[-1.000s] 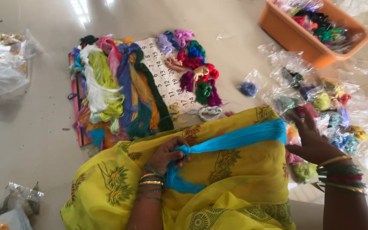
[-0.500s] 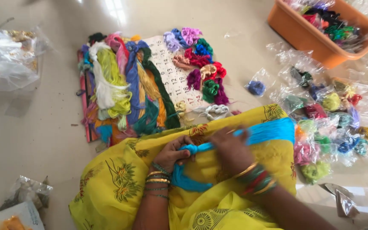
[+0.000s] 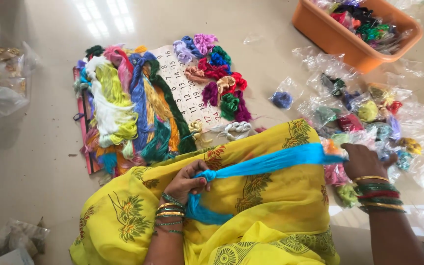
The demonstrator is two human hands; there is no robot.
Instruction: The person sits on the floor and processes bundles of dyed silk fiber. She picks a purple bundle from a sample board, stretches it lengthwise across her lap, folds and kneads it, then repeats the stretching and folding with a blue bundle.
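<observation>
A bundle of bright blue thread stretches taut across my lap, which is covered in yellow cloth with flower prints. My left hand grips the bundle at its left end, near a knot, with a loose blue tail hanging below. My right hand holds the right end, out over the small plastic packets on the floor. Both wrists wear bangles.
Several skeins of coloured thread lie on a printed sheet ahead of me. An orange tub of packets stands at the back right. Clear packets of thread litter the floor on the right. Plastic bags sit at the left.
My right hand slid from beside my left hand out to the right along the blue thread, pulling it taut. The left hand kept its grip.
</observation>
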